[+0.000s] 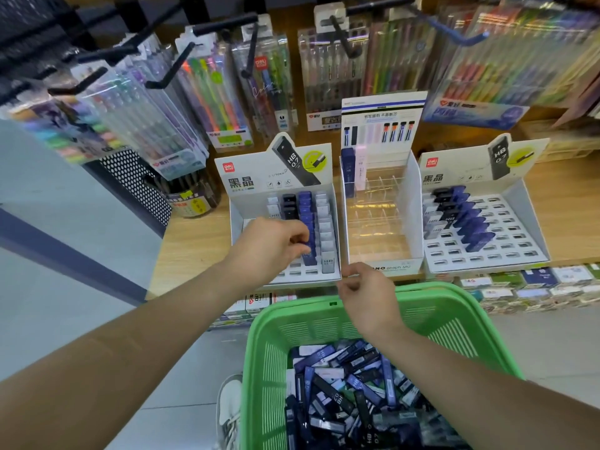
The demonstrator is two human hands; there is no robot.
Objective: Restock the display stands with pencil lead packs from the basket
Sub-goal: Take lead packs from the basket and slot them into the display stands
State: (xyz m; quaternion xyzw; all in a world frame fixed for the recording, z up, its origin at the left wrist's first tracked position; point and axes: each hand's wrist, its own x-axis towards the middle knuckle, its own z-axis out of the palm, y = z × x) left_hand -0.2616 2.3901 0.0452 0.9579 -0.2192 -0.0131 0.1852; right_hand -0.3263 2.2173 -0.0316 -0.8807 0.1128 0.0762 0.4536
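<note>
At centre, left hand (276, 243) pinches a blue pack (308, 251) in the half-filled left stand (282, 177), right hand (365, 295) curls with its grip unclear, while middle stand (414, 203) and right stand (527, 203) sit mostly empty and basket (431, 292) looks full.

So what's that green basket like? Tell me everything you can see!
The green basket looks like plastic, with slotted walls and a thick smooth rim. It stands upright in front of the shelf, below the display stands. Inside lies a loose jumble of lead packs, blue, black and pale. The right hand is above its far rim; a pale shoe is beside its left wall.
</note>
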